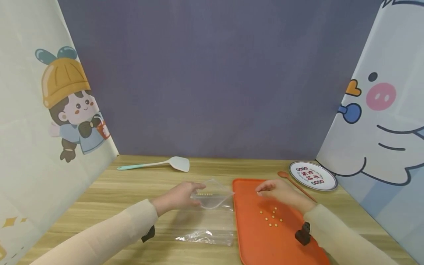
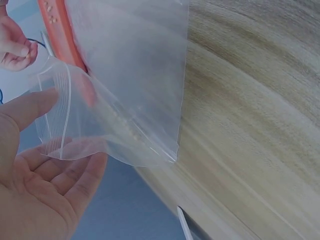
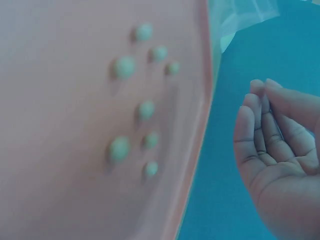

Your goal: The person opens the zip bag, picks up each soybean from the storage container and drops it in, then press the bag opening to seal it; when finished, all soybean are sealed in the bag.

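Your left hand [image 1: 179, 197] has the bag [image 1: 212, 219] gripped by its mouth, left of your right hand [image 1: 279, 192]. Right's nearer the yellow beads [image 1: 273, 216], pinched closed; can't tell if it's got one.

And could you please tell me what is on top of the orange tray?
Eight small yellow pieces show on the orange tray. In the head view, the right hand and sleeve cover part of it, so anything behind them cannot be seen there.

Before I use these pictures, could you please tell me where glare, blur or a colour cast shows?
Head view: bright glare along the lower edge of the plastic bag; left wrist view: slightly washed out; right wrist view: a blue-green cast, the tray pinkish, the pellets soft-edged.
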A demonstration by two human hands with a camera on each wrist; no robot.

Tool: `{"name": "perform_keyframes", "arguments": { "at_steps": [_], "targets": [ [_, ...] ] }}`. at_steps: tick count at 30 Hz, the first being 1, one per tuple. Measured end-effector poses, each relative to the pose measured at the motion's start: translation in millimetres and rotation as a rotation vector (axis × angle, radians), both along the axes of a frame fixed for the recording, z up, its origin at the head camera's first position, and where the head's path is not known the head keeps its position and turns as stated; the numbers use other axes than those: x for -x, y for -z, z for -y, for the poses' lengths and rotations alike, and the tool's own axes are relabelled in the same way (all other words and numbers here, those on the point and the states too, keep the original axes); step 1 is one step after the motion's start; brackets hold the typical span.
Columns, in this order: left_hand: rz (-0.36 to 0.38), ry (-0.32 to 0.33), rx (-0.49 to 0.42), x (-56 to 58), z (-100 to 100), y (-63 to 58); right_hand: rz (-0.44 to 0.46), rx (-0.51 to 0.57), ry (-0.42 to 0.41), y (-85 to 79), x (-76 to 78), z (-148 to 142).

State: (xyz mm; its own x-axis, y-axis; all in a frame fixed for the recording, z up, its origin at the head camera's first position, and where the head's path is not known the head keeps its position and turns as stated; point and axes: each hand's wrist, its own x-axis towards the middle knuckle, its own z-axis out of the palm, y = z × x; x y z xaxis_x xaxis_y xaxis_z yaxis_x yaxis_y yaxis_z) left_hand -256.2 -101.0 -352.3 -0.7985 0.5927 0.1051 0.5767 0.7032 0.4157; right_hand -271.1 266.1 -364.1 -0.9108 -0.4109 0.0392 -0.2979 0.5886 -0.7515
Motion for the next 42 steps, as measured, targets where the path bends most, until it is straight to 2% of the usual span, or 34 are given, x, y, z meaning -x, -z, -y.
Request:
{"name": "perform_keyframes", "arguments": {
  "at_steps": [5,10,19,27,35,42],
  "targets": [
    [0.009,-0.011,0.007,1.2,0,1.0,0.044,0.053,0.024,-5.1,2.9,17],
    [-0.002,-0.006,0.014,2.0,1,1.5,0.046,0.15,-0.005,-10.6,6.4,38],
    [0.006,0.0,-0.002,0.2,0,-0.7,0.014,0.212,-0.096,-18.1,12.8,82],
    [-0.011,0.008,0.003,4.3,-1,-1.3,0.02,0.209,-0.077,-24.5,10.0,113],
    [0.005,-0.007,0.004,4.2,-1,-1.5,0.011,0.211,-0.075,-17.2,17.8,109],
    [0.029,-0.014,0.003,3.9,0,-1.4,0.021,0.194,-0.048,-13.5,20.3,85]
  ]
}}
